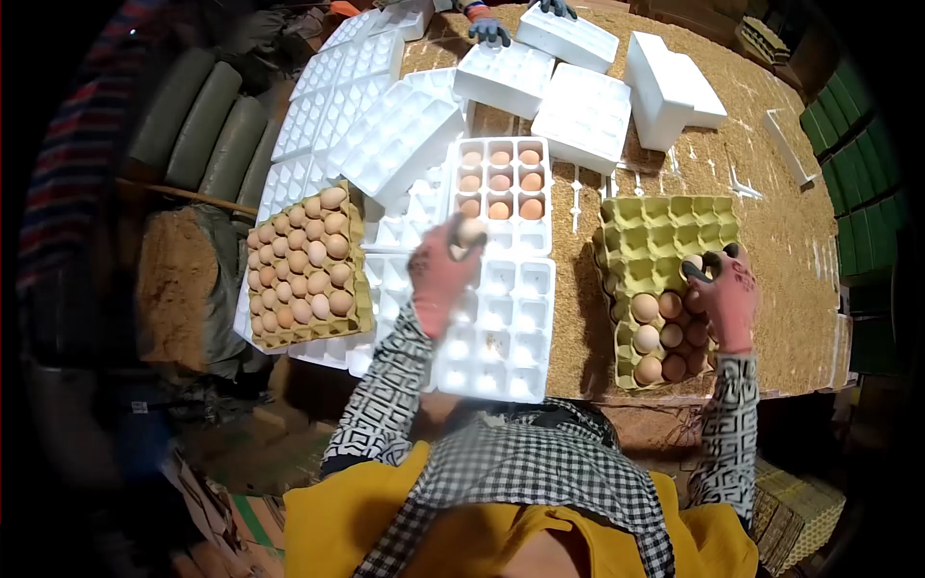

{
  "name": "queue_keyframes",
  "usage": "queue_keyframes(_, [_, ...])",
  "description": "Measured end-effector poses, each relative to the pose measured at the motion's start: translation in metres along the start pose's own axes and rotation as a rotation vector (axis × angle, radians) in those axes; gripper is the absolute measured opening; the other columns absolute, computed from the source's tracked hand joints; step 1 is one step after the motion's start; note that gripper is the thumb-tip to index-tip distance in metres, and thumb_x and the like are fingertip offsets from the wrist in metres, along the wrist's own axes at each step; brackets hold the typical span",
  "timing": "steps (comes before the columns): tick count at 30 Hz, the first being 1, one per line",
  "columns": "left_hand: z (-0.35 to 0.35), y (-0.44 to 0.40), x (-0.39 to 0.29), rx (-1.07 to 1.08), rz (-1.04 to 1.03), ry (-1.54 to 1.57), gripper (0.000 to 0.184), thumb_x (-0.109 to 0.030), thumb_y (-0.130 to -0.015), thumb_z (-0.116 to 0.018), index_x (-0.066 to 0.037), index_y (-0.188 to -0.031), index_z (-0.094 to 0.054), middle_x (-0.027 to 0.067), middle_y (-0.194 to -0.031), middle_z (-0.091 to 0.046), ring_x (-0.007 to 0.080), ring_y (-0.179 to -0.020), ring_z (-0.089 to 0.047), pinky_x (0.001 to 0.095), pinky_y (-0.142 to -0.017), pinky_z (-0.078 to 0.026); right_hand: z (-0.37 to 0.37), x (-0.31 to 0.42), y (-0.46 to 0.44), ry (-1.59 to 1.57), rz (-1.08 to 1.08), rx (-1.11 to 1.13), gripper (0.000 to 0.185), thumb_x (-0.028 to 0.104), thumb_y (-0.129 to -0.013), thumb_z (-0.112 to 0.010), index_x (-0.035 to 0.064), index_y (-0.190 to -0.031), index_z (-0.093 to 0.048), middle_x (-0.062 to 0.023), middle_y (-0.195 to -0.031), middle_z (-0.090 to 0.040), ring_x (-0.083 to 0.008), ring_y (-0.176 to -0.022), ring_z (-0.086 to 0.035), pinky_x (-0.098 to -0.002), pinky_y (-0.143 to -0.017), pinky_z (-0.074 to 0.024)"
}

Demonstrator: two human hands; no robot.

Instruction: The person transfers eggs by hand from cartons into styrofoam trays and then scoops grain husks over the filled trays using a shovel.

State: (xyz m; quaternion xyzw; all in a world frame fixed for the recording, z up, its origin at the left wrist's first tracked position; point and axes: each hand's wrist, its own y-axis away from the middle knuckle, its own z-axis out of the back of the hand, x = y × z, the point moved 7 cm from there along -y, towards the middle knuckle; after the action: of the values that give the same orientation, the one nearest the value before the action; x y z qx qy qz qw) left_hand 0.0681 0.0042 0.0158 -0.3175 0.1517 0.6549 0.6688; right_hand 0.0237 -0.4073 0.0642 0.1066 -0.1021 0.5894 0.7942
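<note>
My left hand (445, 275), in a pink glove with dark fingertips, is closed around an egg (470, 232) above the white foam egg tray (549, 207). Brown eggs (499, 181) sit in the tray's upper cells. A second white foam tray (493, 361), with bare cells, adjoins it on the near side. To the right, my gloved right hand (727, 294) grips an egg (693, 267) over a yellow-green egg tray (665, 214). Eggs fill part of that tray's near half, and my hand hides some of them. Its far cells are bare.
A full egg carton (358, 308) rests at the left on white foam trays. More foam trays (400, 135) and foam boxes (583, 111) lie across the far side. Another person's gloved hand (489, 31) touches a box. Green crates (858, 125) stand at the right.
</note>
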Motion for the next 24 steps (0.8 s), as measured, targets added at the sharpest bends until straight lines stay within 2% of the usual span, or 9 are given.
queue_keyframes(2, [-0.017,-0.013,-0.004,0.067,0.059,0.053,0.051,-0.028,-0.078,-0.077,-0.006,-0.122,-0.064,0.0149,-0.110,-0.069,0.0268,-0.100,-0.067,0.0372,-0.088,-0.052,0.020,0.020,0.013,-0.220,0.098,-0.211,0.047,0.048,-0.077,-0.078,0.0072,-0.101,-0.073,-0.0128,-0.119,-0.059,-0.0274,-0.093,-0.068,-0.0410,-0.084,-0.0563])
queue_keyframes(4, [-0.017,-0.009,0.028,0.267,0.028,-0.033,0.056,-0.034,-0.079,-0.074,-0.010,-0.127,-0.060,0.0142,-0.110,-0.068,0.0292,-0.101,-0.065,0.0391,-0.088,-0.051,-0.032,0.113,0.033,-0.452,0.122,-0.095,0.050,0.046,-0.074,-0.080,0.0081,-0.106,-0.072,-0.0145,-0.120,-0.057,-0.0260,-0.096,-0.065,-0.0378,-0.085,-0.0546])
queue_keyframes(6, [-0.060,-0.014,0.040,0.215,-0.206,-0.291,0.060,-0.040,-0.080,-0.072,-0.012,-0.130,-0.057,0.0139,-0.106,-0.067,0.0291,-0.099,-0.065,0.0406,-0.087,-0.050,-0.064,0.181,0.026,-0.109,0.328,-0.263,0.041,0.040,-0.072,-0.081,0.0103,-0.098,-0.070,-0.0151,-0.120,-0.055,-0.0286,-0.097,-0.063,-0.0381,-0.077,-0.0558])
queue_keyframes(7, [-0.063,-0.017,0.040,0.263,-0.131,-0.246,0.060,-0.041,-0.079,-0.073,-0.013,-0.130,-0.058,0.0139,-0.107,-0.068,0.0286,-0.099,-0.065,0.0402,-0.087,-0.050,-0.084,0.202,0.021,-0.046,0.277,-0.159,0.038,0.038,-0.072,-0.081,0.0102,-0.095,-0.067,-0.0145,-0.116,-0.054,-0.0302,-0.099,-0.062,-0.0382,-0.075,-0.0557])
queue_keyframes(8, [-0.059,-0.023,0.033,0.308,-0.055,-0.200,0.060,-0.042,-0.078,-0.073,-0.013,-0.129,-0.059,0.0139,-0.107,-0.068,0.0280,-0.100,-0.065,0.0397,-0.088,-0.051,-0.124,0.209,0.008,0.061,0.240,0.028,0.037,0.036,-0.074,-0.080,0.0124,-0.099,-0.066,-0.0140,-0.114,-0.054,-0.0311,-0.099,-0.062,-0.0384,-0.074,-0.0554])
queue_keyframes(10, [-0.029,-0.028,0.017,0.413,0.085,-0.019,0.049,-0.030,-0.083,-0.070,-0.010,-0.127,-0.060,0.0155,-0.111,-0.066,0.0285,-0.103,-0.064,0.0391,-0.089,-0.050,-0.158,0.212,0.008,0.132,0.292,-0.030,0.031,0.031,-0.080,-0.075,0.0140,-0.103,-0.065,-0.0153,-0.118,-0.055,-0.0339,-0.101,-0.063,-0.0410,-0.074,-0.0555])
queue_keyframes(14, [0.016,0.011,0.030,-0.053,-0.175,0.443,0.039,0.003,-0.087,-0.054,0.000,-0.125,-0.058,0.0172,-0.107,-0.063,0.0332,-0.102,-0.061,0.0364,-0.090,-0.047,-0.140,0.232,0.058,-0.347,0.472,-0.024,0.033,0.026,-0.082,-0.071,0.0176,-0.113,-0.066,-0.0134,-0.123,-0.056,-0.0296,-0.103,-0.064,-0.0426,-0.080,-0.0540])
queue_keyframes(18, [-0.025,0.046,0.048,-0.028,-0.294,0.110,0.050,-0.004,-0.079,-0.060,-0.003,-0.129,-0.055,0.0216,-0.124,-0.051,0.0411,-0.114,-0.049,0.0477,-0.100,-0.038,-0.182,0.228,0.072,-0.248,0.557,0.087,0.041,0.026,-0.085,-0.068,0.0204,-0.125,-0.061,-0.0108,-0.124,-0.055,-0.0315,-0.108,-0.059,-0.0414,-0.082,-0.0532])
queue_keyframes(24, [-0.050,0.040,0.041,0.043,-0.403,-0.174,0.041,-0.013,-0.077,-0.062,-0.011,-0.118,-0.065,0.0109,-0.103,-0.058,0.0315,-0.100,-0.055,0.0459,-0.090,-0.041,-0.155,0.195,0.064,-0.353,0.594,-0.172,0.038,0.018,-0.080,-0.068,0.0096,-0.116,-0.063,-0.0137,-0.118,-0.061,-0.0361,-0.113,-0.054,-0.0461,-0.102,-0.0387])
